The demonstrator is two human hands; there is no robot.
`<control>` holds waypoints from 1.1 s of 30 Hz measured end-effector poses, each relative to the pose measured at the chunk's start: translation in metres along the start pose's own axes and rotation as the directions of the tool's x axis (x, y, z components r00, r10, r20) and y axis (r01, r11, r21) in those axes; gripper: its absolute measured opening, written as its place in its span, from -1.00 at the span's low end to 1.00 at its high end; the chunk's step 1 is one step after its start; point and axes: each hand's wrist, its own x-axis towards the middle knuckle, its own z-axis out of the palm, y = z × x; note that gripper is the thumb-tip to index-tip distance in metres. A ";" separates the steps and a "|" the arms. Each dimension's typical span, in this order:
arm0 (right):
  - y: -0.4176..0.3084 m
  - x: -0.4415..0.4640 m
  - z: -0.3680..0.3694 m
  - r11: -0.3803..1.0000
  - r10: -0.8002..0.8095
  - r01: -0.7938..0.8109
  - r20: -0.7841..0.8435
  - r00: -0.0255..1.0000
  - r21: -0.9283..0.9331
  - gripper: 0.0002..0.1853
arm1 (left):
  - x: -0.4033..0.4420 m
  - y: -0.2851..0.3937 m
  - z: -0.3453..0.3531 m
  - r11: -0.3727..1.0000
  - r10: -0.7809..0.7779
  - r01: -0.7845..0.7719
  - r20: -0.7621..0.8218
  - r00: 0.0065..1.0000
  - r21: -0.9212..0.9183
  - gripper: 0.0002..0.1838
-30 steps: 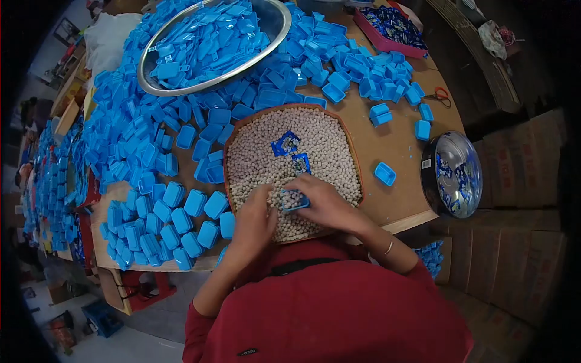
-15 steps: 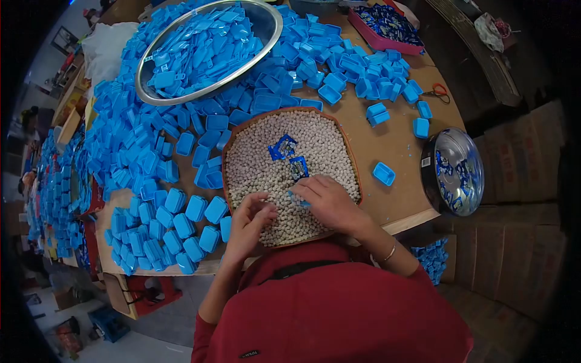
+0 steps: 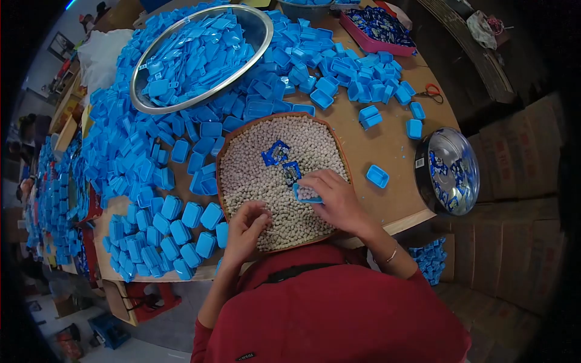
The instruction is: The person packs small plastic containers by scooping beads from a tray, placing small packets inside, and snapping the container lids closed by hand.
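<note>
A tray (image 3: 221,175) with an orange-brown rim is full of small pale round balls (image 3: 248,157). Over its right side my right hand (image 3: 333,198) grips a small blue box (image 3: 307,194) with pale balls in it. My left hand (image 3: 248,227) is above the lower left of the tray, its thumb and fingers curled towards each other; whether anything small is between them cannot be made out. Two blue printed packets (image 3: 276,153) lie on the balls, the lower one (image 3: 292,173) just beyond my right fingers.
A metal basin (image 3: 134,97) of blue lids stands at the back left among heaped blue boxes (image 3: 127,145). Closed blue boxes (image 3: 192,214) lie left of the tray. On the right are a round tin (image 3: 423,175), an open blue box (image 3: 377,176), scissors (image 3: 431,92) and a pink tray (image 3: 363,40).
My hands have moved apart; earlier both were at the blue box. My right hand has turned the box, and the balls inside show again. The view has shifted slightly.
</note>
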 end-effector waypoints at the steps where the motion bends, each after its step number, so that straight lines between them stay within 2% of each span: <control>1: -0.001 0.000 -0.003 0.989 0.054 -0.053 -0.005 0.999 0.138 -0.50 | 0.001 -0.001 0.000 1.000 0.004 -0.004 -0.002 1.000 0.010 -0.73; 3: -0.001 -0.002 -0.003 0.890 0.158 -0.149 0.014 0.987 0.431 -0.51 | 0.001 -0.001 0.002 1.000 0.004 -0.004 -0.003 1.000 0.026 -0.73; 5: -0.002 -0.006 0.005 0.677 0.248 -0.225 0.070 0.966 0.701 -0.54 | 0.002 0.000 0.004 0.999 -0.002 0.002 -0.001 1.000 0.040 -0.73; 7: -0.015 -0.001 0.010 0.577 0.228 -0.287 0.186 0.956 0.765 -0.57 | 0.006 -0.003 0.004 0.999 0.008 -0.010 0.044 0.999 0.037 -0.73; 8: -0.016 0.002 0.014 0.715 0.139 -0.215 0.167 0.976 0.665 -0.51 | 0.007 -0.004 0.003 0.999 0.010 -0.013 0.065 0.998 0.038 -0.73; 11: -0.017 0.009 0.022 0.851 -0.017 -0.034 0.091 0.996 0.524 -0.50 | 0.006 -0.002 0.003 0.998 -0.050 0.051 0.046 0.998 -0.031 -0.73; 17: -0.013 0.010 0.029 0.932 -0.110 0.062 0.115 0.987 0.357 -0.50 | 0.006 0.008 0.009 0.946 -0.100 0.118 0.077 0.992 -0.301 -0.69; 21: -0.015 0.009 0.035 0.963 -0.134 0.116 0.059 0.989 0.242 -0.49 | 0.007 0.013 0.028 0.920 -0.119 0.149 0.103 0.988 -0.363 -0.63; 24: -0.025 0.008 0.024 0.937 -0.057 0.029 0.072 0.996 0.348 -0.46 | 0.015 0.012 0.029 0.876 -0.194 0.229 0.124 0.973 -0.424 -0.59; 26: -0.036 0.016 0.003 0.942 -0.101 0.064 0.096 0.990 0.328 -0.46 | 0.020 0.008 0.028 0.813 -0.255 0.278 0.116 0.960 -0.512 -0.55; 27: -0.038 0.019 -0.003 0.944 -0.118 0.078 0.109 0.987 0.320 -0.46 | 0.014 0.012 0.029 0.811 -0.167 0.208 0.125 0.978 -0.547 -0.52; 28: -0.033 0.024 0.001 0.939 -0.140 0.112 0.065 0.988 0.325 -0.48 | 0.014 0.006 0.025 0.797 -0.160 0.224 0.160 0.974 -0.561 -0.52; 30: -0.021 0.021 0.006 0.988 -0.105 0.093 0.097 0.990 0.122 -0.50 | 0.023 -0.004 0.018 0.770 -0.126 0.240 0.228 0.965 -0.591 -0.52; 31: -0.016 0.021 0.006 0.996 -0.088 0.086 0.114 0.990 0.020 -0.51 | 0.022 -0.005 0.019 0.794 -0.193 0.259 0.175 0.965 -0.551 -0.51; 33: -0.016 0.020 0.006 0.992 -0.048 0.035 0.107 0.993 0.118 -0.52 | 0.023 -0.005 0.019 0.813 -0.164 0.238 0.184 0.969 -0.531 -0.48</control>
